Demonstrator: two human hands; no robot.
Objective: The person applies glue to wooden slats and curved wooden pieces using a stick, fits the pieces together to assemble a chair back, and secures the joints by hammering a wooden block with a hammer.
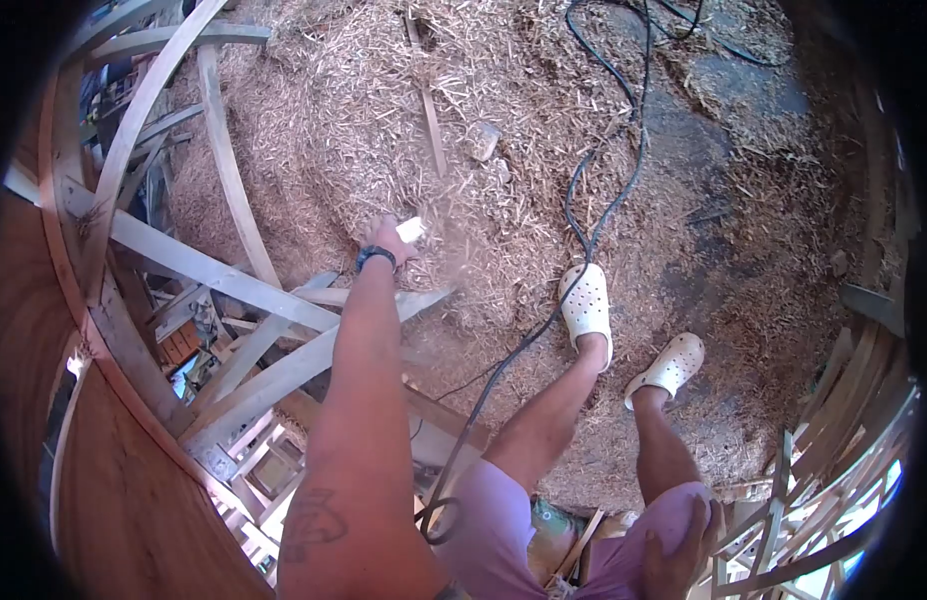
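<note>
My left hand point(387, 237), with a dark band on its wrist, reaches down over the shavings. Its fingers are closed round a small, bright cream-coloured block point(411, 230), whose near end is hidden by the hand. Loose wood shavings point(384, 120) lie in a thick heap under and around it. Beyond the hand, a thin wooden strip point(431, 125) lies half buried. My right hand point(681, 548) rests on my bent knee, over the purple shorts point(624, 555), fingers laid along it and holding nothing.
A black cable point(632, 160) winds over the shavings and passes by my white clog point(586, 305). Crossed wooden beams point(224, 275) and a curved brown panel point(134, 480) stand at left. Slender wooden strips point(844, 400) are piled at right. A pale lump point(483, 141) lies ahead.
</note>
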